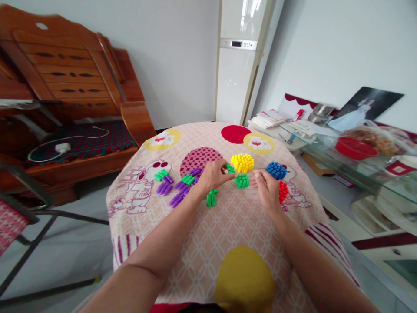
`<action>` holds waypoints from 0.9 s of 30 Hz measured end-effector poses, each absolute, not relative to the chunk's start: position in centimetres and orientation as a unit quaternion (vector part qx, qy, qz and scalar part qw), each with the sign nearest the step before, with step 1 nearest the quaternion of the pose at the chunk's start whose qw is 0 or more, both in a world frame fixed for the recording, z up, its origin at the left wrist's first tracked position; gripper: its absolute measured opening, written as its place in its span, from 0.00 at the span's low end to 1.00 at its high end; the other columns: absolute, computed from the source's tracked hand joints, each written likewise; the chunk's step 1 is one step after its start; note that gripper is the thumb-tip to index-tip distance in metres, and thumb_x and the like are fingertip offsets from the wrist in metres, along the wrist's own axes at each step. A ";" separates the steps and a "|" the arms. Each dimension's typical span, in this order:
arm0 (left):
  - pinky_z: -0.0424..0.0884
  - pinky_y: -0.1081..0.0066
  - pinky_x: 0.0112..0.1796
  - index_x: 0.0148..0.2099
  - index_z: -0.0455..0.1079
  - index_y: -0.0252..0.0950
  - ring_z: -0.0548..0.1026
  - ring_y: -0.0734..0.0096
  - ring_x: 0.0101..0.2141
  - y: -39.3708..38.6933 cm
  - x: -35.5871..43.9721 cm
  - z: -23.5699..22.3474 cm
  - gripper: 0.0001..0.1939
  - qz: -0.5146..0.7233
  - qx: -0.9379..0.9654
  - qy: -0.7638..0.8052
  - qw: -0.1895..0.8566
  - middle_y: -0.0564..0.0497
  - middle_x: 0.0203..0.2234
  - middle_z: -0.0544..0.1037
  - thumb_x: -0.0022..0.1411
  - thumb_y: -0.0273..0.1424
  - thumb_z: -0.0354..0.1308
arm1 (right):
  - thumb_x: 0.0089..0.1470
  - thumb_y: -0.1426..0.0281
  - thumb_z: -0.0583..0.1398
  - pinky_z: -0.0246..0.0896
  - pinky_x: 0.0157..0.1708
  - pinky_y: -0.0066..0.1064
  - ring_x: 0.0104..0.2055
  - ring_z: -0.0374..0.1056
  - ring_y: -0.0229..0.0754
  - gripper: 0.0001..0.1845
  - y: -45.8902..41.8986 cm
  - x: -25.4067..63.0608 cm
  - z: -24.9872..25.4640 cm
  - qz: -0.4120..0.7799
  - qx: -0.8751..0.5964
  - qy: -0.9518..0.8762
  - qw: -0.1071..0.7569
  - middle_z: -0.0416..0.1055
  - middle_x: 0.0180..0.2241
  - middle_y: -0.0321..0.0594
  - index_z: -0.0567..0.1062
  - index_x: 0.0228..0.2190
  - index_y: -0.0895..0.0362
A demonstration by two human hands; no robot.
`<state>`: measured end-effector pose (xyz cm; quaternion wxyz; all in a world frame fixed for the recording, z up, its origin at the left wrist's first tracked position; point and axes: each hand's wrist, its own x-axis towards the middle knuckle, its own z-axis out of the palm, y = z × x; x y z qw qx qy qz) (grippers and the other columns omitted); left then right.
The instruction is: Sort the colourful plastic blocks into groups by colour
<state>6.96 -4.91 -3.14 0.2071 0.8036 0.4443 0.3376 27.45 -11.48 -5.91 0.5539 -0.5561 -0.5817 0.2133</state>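
My left hand (213, 176) is over the middle of the table, its thumb and forefinger curled around a few short green plastic sticks (230, 168). Just beyond the thumb stands a bundle of green sticks (242, 181), with a larger yellow bundle (243, 163) behind it. To the right of the green bundle, my right hand (265, 189) has its fingers stretched out, somewhat blurred, and no object shows in it. Close by that hand are a blue bundle (276, 170) and a red bundle (283, 191), the red one partly hidden. Purple sticks (177, 200) and more green sticks (211, 198) lie around my left hand.
A patterned cloth (195, 269) covers the table. To the right, a glass-topped cabinet (312, 143) holds a red bowl (355, 148), papers and a photo. A wooden bench (68, 87) and a metal-framed chair (48, 221) stand on the left.
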 end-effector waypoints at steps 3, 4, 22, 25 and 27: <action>0.67 0.70 0.33 0.32 0.74 0.33 0.76 0.65 0.30 -4.7 6.8 -3.6 0.17 0.217 0.836 0.488 0.125 0.48 0.26 0.78 0.54 0.44 0.66 | 0.61 0.49 0.53 0.70 0.42 0.39 0.41 0.75 0.50 0.26 -11.4 27.3 -6.0 0.176 -0.561 -0.604 0.537 0.79 0.41 0.48 0.76 0.43 0.57; 0.67 0.70 0.33 0.32 0.73 0.33 0.76 0.64 0.31 -4.7 7.1 -3.8 0.18 0.191 0.843 0.490 0.112 0.47 0.27 0.78 0.55 0.45 0.66 | 0.61 0.49 0.53 0.69 0.44 0.40 0.43 0.75 0.51 0.26 -11.4 27.2 -6.1 0.171 -0.563 -0.612 0.528 0.79 0.41 0.49 0.76 0.44 0.57; 0.72 0.68 0.37 0.41 0.74 0.32 0.77 0.62 0.36 -4.8 9.9 -6.3 0.15 0.204 0.853 0.445 0.179 0.46 0.34 0.80 0.52 0.32 0.68 | 0.62 0.47 0.50 0.65 0.52 0.45 0.51 0.72 0.53 0.30 -10.3 27.7 -8.2 0.213 -0.568 -0.637 0.476 0.77 0.48 0.49 0.76 0.49 0.56; 0.72 0.68 0.38 0.43 0.74 0.33 0.78 0.62 0.37 -4.8 10.1 -6.5 0.16 0.204 0.853 0.446 0.179 0.46 0.36 0.80 0.51 0.32 0.68 | 0.61 0.46 0.50 0.64 0.53 0.48 0.53 0.71 0.55 0.32 -10.3 27.7 -8.3 0.199 -0.579 -0.631 0.475 0.77 0.49 0.51 0.77 0.49 0.57; 0.72 0.69 0.37 0.47 0.73 0.32 0.78 0.63 0.36 -4.7 9.8 -6.2 0.21 0.211 0.851 0.438 0.199 0.45 0.38 0.81 0.50 0.31 0.69 | 0.61 0.45 0.50 0.64 0.54 0.49 0.53 0.71 0.56 0.33 -10.3 27.7 -8.4 0.199 -0.583 -0.628 0.475 0.77 0.50 0.52 0.77 0.49 0.58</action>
